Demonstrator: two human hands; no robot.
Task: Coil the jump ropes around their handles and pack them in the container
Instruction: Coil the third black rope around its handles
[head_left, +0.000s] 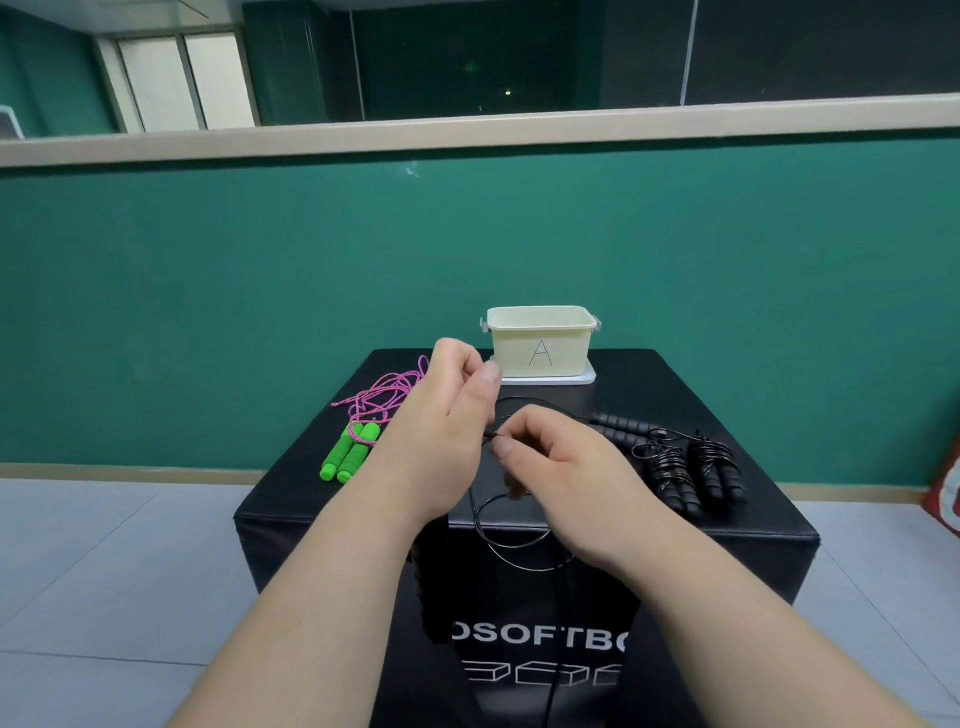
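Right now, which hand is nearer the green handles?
Left. The left hand sits just right of the green handles; the right hand is farther right, pinching the black rope.

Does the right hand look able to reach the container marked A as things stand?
Probably yes: nothing stands between the right hand and the container, though its fingers pinch the black cord.
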